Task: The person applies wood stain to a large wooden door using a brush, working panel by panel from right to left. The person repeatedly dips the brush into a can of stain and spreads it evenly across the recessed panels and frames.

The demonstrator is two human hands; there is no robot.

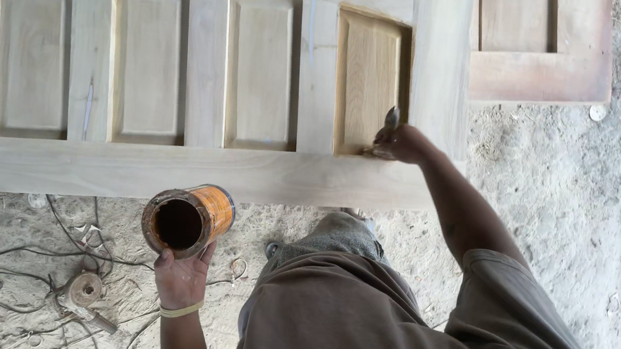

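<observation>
left hand (181, 279): near left, fingers wrapped round the base of an open tin can (188, 219); pale band on the wrist
tin can: round metal, orange side, rusty stained rim, dark inside; tipped with its mouth toward the camera, held just below the door's bottom rail
right hand (400, 142): far centre, fingers pressed together pinching a small brush (389, 121), dark tip up, against the rightmost panel
wooden door (177, 81): bare pale wood, smooth, lying across the far left; row of raised rectangular panels in framed recesses; rightmost panel looks darker, more yellow than the others
second door (539, 69): far right, reddish wood, flat frame, partly cut off
ground (568, 205): grey dusty dirt, rough, scattered chips and litter
cables (28, 255): thin, dark, looped on the ground near left
power tool (86, 293): round disc, dusty, lying among the cables
</observation>
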